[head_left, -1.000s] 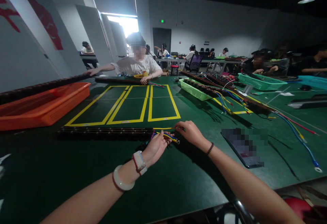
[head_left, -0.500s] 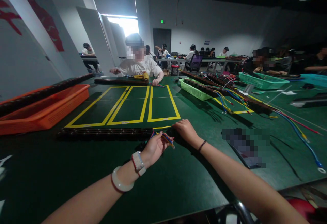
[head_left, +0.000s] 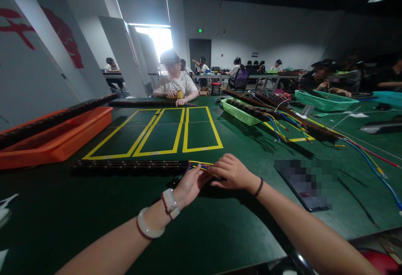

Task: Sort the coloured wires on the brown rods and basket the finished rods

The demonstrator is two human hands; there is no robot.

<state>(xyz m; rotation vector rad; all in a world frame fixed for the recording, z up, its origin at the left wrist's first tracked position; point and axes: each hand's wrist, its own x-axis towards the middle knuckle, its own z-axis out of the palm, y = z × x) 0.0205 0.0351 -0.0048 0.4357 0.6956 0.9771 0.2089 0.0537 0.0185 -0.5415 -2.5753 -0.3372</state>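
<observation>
A long black-sleeved wire harness (head_left: pixel 132 167) lies sideways on the green table in front of me. From its right end come thin coloured wires (head_left: pixel 201 164), yellow, blue and red, with metal terminals at their tips. My left hand (head_left: pixel 191 185) is closed around these wires from below, close to the sleeve's end. On the right, my right hand (head_left: pixel 230 172) has its fingers closed over the wire ends, meeting the left fingertips. The fingers partly hide the wires.
An orange basket (head_left: pixel 84 139) stands at left with another dark harness across it. Yellow tape frames (head_left: pixel 157 153) mark the table ahead. At right are a green basket (head_left: pixel 241 111), more harnesses and a phone (head_left: pixel 303 187). Opposite, a person sits by a yellow heat gun (head_left: pixel 179 94).
My right hand has come back left and down onto the wire ends beside my left hand. The left hand stays on the wires. The person opposite has drawn an outstretched hand in.
</observation>
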